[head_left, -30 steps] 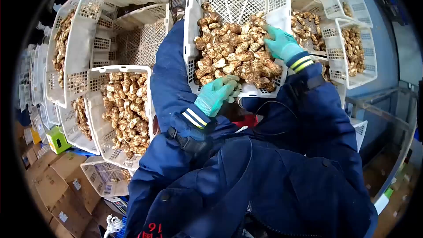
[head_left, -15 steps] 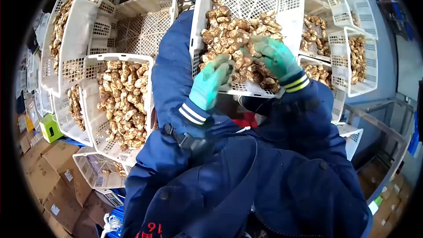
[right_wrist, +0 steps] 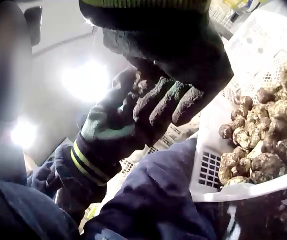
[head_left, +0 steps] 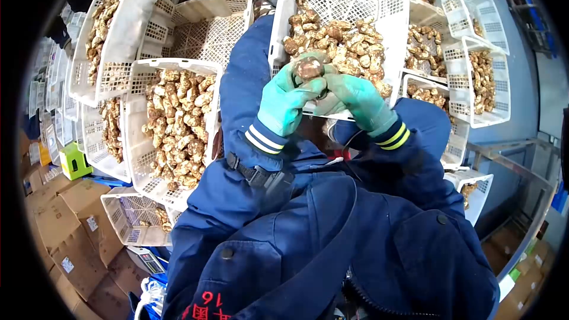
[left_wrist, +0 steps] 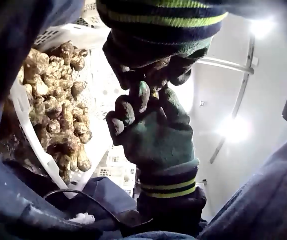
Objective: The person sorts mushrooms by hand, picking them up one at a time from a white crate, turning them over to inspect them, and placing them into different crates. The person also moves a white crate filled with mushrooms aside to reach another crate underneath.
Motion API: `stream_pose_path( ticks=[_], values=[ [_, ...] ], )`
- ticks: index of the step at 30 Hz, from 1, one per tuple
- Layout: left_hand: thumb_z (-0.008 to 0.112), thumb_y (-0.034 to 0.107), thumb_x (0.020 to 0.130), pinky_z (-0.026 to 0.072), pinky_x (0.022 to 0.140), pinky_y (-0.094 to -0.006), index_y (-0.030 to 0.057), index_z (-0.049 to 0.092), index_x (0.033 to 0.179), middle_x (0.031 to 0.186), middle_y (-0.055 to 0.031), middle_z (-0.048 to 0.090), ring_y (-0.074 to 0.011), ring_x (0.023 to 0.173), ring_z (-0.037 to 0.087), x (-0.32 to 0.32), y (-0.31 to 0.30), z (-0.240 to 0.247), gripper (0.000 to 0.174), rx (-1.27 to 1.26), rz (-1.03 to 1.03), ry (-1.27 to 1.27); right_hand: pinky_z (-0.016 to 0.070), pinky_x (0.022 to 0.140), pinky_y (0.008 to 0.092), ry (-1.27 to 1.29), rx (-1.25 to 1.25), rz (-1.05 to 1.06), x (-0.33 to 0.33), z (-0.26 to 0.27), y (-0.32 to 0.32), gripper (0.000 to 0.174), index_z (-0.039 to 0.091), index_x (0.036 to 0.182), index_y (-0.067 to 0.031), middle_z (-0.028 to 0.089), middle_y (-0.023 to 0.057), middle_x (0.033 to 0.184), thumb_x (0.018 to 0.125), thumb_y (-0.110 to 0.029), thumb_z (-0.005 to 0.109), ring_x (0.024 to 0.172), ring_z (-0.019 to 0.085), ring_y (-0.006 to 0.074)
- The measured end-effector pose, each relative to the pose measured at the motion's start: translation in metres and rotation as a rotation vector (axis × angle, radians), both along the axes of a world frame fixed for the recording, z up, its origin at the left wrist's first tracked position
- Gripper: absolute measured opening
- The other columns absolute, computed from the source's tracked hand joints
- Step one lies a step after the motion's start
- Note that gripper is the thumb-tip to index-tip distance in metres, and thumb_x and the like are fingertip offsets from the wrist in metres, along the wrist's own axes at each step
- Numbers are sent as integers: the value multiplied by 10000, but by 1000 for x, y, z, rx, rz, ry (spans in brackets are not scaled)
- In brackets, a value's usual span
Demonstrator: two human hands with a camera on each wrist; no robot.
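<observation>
A brown-capped mushroom (head_left: 309, 69) is held up over the near edge of a white plastic crate (head_left: 400, 29). My left hand (head_left: 285, 99), in a green glove, grips it with the cap facing up between thumb and fingers. From the other side my gloved right hand (head_left: 363, 102) meets it, its curled fingers at the mushroom's lower part. In the right wrist view the fingers of both hands close together around the mushroom (right_wrist: 140, 82), hiding most of it. A heap of soil-flecked mushrooms (head_left: 344, 41) lies in the crate just beyond the hands.
Another crate full of mushrooms (head_left: 178, 124) stands on the left, below a crate with a bare lattice floor (head_left: 204, 38). More crates (head_left: 481, 83) are stacked on the right beside a metal frame (head_left: 515, 169). Cardboard boxes (head_left: 68, 225) lie at lower left.
The right hand has come from the crate's right side down to the left hand. Both hands have drawn together at the near rim, and a mushroom has been lifted from the heap.
</observation>
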State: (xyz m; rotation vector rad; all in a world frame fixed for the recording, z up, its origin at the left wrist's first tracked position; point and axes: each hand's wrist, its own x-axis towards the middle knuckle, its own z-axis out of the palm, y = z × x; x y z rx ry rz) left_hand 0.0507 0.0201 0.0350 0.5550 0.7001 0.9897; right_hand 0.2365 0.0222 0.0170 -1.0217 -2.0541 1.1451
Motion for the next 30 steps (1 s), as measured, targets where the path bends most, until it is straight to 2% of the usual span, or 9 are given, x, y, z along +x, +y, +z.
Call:
stream_pose_path(
  ticks=[7,10,12,15,18,22,27,28,30],
  values=[
    [633,-32,841,532,846,-283,-21,502,1298,1101,-119,648,-182,968,638,5,2,-3,476,-6,-35,-8,542,658,280,47,203,152,38,15,7,203,633,1113,-61,690,74,904,933,-113,554,756,670,206],
    [570,-55,866,557,839,-374,-42,458,1310,1161,-180,612,-277,1056,632,-4,10,-21,458,-110,18,-204,506,706,251,223,-559,-326,52,41,19,239,651,1087,-45,690,100,955,959,-220,550,797,645,206],
    [559,-54,875,565,829,-394,-53,474,1286,1143,-198,617,-302,1049,635,-12,10,-28,419,-163,44,-275,506,774,299,162,-607,-553,100,14,41,281,644,1153,-63,690,107,1035,947,-235,559,865,642,209],
    [561,-27,888,567,843,-397,-51,503,1262,1127,-205,626,-305,1038,640,-14,15,-30,379,-174,-36,-247,495,823,341,-623,-270,-635,123,-17,83,298,626,1195,-101,678,108,1082,941,-224,529,932,649,237],
    [559,52,927,565,851,-407,-30,485,1287,1141,-209,617,-314,1046,636,-13,11,-34,376,-146,-67,-275,479,880,364,-1029,-403,-412,112,-41,117,411,522,1305,-133,661,162,1083,921,-277,529,995,625,311],
    [506,128,979,550,889,-452,5,399,1364,1235,-231,571,-360,1108,608,-18,13,-39,418,-301,-115,-360,433,998,411,-1441,-295,-124,100,-115,117,562,373,1422,-188,468,166,1400,885,-253,525,1211,528,340],
    [617,38,895,563,873,-424,42,356,1389,1215,-192,587,-327,1097,619,-19,6,-15,559,-138,-86,-291,424,1025,423,-1207,-509,-289,101,-109,120,512,506,1351,-136,517,178,1363,867,-299,547,1229,523,346],
    [631,18,877,567,862,-407,40,361,1389,1206,-188,591,-310,1079,628,-19,7,-16,579,-135,-82,-217,503,855,411,-1136,-325,-370,106,-115,111,306,649,1075,-96,667,200,1010,863,-302,570,971,637,363],
    [660,-24,840,576,839,-372,35,372,1388,1189,-180,599,-278,1045,646,-21,8,-17,622,-124,-72,-71,502,832,404,-1102,-207,-411,111,-109,93,297,656,1071,-106,671,189,981,873,-307,562,938,644,341]
  ],
)
